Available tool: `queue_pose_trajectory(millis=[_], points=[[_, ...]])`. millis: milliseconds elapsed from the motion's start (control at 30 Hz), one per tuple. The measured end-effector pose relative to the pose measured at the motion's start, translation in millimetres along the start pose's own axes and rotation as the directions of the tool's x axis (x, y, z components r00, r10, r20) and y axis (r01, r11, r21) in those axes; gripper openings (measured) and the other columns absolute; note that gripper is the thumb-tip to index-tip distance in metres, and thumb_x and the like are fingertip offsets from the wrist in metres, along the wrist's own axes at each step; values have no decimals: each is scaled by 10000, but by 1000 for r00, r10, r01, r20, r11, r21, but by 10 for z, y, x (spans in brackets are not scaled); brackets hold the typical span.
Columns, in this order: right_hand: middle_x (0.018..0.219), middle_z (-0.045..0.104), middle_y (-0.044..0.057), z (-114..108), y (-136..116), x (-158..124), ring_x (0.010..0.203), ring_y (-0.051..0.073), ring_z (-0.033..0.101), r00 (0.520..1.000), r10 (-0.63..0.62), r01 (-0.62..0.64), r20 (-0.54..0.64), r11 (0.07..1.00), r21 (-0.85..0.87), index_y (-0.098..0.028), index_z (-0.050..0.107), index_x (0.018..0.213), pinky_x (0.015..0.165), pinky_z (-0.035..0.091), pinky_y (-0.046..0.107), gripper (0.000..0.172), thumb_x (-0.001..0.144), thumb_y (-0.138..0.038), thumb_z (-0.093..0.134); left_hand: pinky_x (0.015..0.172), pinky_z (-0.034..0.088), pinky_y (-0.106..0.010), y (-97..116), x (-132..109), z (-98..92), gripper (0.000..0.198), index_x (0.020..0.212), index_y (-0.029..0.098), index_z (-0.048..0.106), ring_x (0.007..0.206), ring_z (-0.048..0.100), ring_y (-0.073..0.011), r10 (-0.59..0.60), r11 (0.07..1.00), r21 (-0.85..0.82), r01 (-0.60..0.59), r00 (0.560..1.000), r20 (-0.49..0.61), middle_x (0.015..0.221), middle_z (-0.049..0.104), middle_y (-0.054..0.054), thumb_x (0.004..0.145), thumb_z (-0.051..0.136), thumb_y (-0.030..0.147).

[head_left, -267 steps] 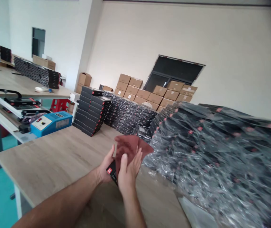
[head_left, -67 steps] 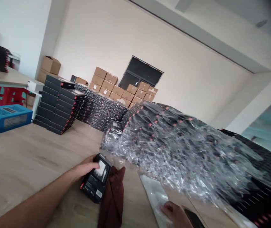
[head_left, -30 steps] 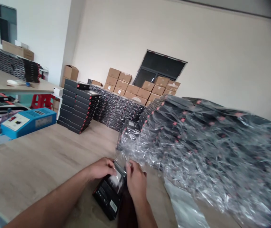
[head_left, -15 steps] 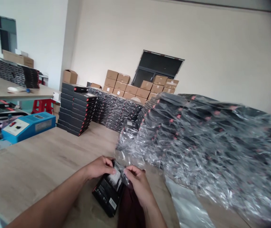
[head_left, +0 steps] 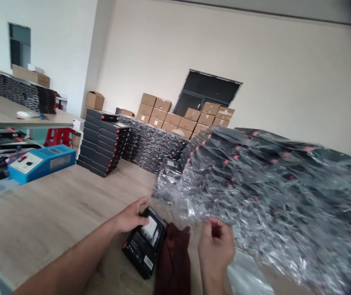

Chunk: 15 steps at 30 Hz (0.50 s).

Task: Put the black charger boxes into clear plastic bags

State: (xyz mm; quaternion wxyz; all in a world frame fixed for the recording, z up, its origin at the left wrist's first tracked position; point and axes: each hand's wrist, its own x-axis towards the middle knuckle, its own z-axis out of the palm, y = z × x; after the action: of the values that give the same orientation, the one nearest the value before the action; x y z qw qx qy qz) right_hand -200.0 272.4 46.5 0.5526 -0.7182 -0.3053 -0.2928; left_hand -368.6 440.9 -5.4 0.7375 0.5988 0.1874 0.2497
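Note:
A black box (head_left: 144, 241) with a pale picture and a white barcode label lies tilted before me. My left hand (head_left: 130, 217) grips its upper left edge, thumb on the printed face and fingers behind. To the right of the box, my right hand (head_left: 216, 241) is raised apart from it. Its thumb and forefinger are pinched, with faint clear film near the tips; what they hold is hard to make out. Dark red fabric (head_left: 175, 258) shows between the box and my right hand.
A large heap of black boxes in clear plastic bags (head_left: 270, 196) fills the right side. Flat clear bags (head_left: 249, 274) lie by my right wrist. Bare black boxes (head_left: 101, 143) are stacked at the back left, near a blue machine (head_left: 43, 162). Cartons (head_left: 163, 112) stand behind.
My right hand has drawn away from the box's upper end, to the right. My left hand has stayed on the box, which shows more of its face. The view has shifted slightly.

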Motion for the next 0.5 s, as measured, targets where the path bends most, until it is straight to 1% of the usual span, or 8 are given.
queue_pose_trajectory(millis=[33, 67, 100, 133, 200, 267, 333, 500], points=[[762, 602, 47, 1, 4, -7, 698, 186, 554, 998, -57, 57, -9, 998, -16, -187, 607, 824, 703, 437, 298, 205, 784, -358, 501, 685, 463, -259, 27, -9, -28, 834, 1318, 223, 424, 793, 619, -171, -30, 996, -79, 28, 999, -23, 1130, 603, -88, 551, 741, 138], [764, 606, 50, 22, 8, -38, 696, 185, 555, 993, -111, 112, 41, 993, -21, -190, 615, 811, 705, 437, 298, 205, 792, -356, 498, 708, 474, -272, 60, -22, -63, 842, 1306, 206, 427, 826, 623, -184, -57, 988, -145, 53, 998, -23, 1152, 589, -103, 534, 755, 133], [759, 616, 53, 61, 15, -86, 687, 184, 559, 980, -150, 153, 127, 988, -10, -194, 624, 795, 699, 439, 296, 210, 798, -359, 494, 727, 481, -284, 95, -39, -101, 800, 1265, 179, 462, 844, 625, -195, -82, 977, -199, 82, 997, 4, 1136, 593, -113, 526, 767, 137], [751, 628, 53, 113, 27, -146, 675, 183, 565, 960, -165, 166, 227, 986, 16, -197, 631, 784, 688, 442, 292, 223, 804, -368, 490, 740, 483, -295, 130, -59, -138, 733, 1211, 156, 503, 846, 625, -201, -102, 964, -239, 114, 993, 62, 1096, 608, -114, 530, 774, 148], [718, 649, 48, 234, 59, -274, 642, 179, 578, 911, -135, 115, 391, 991, 75, -199, 643, 766, 652, 448, 281, 257, 810, -404, 495, 752, 482, -306, 180, -100, -190, 602, 1106, 139, 570, 833, 625, -202, -112, 949, -268, 165, 973, 203, 1019, 637, -99, 541, 776, 159], [664, 652, 34, 335, 91, -372, 603, 174, 581, 869, -85, 29, 487, 992, 121, -195, 652, 742, 620, 447, 270, 284, 804, -438, 520, 748, 476, -300, 191, -133, -197, 555, 1062, 150, 604, 835, 620, -200, -109, 952, -242, 187, 946, 306, 983, 650, -77, 534, 776, 150], [625, 649, 22, 391, 108, -424, 574, 166, 579, 841, -57, -33, 538, 987, 156, -193, 661, 712, 602, 443, 261, 290, 787, -453, 554, 727, 469, -288, 167, -147, -165, 570, 1058, 162, 621, 820, 614, -195, -121, 964, -182, 192, 932, 342, 933, 657, -50, 511, 780, 141], [653, 667, 19, 387, 90, -421, 600, 164, 597, 809, -64, -77, 585, 974, 213, -200, 693, 711, 615, 452, 257, 269, 753, -452, 611, 688, 444, -261, 108, -113, -93, 544, 1033, 164, 642, 776, 583, -167, -142, 988, -16, 152, 949, 283, 852, 635, -11, 506, 778, 176]])
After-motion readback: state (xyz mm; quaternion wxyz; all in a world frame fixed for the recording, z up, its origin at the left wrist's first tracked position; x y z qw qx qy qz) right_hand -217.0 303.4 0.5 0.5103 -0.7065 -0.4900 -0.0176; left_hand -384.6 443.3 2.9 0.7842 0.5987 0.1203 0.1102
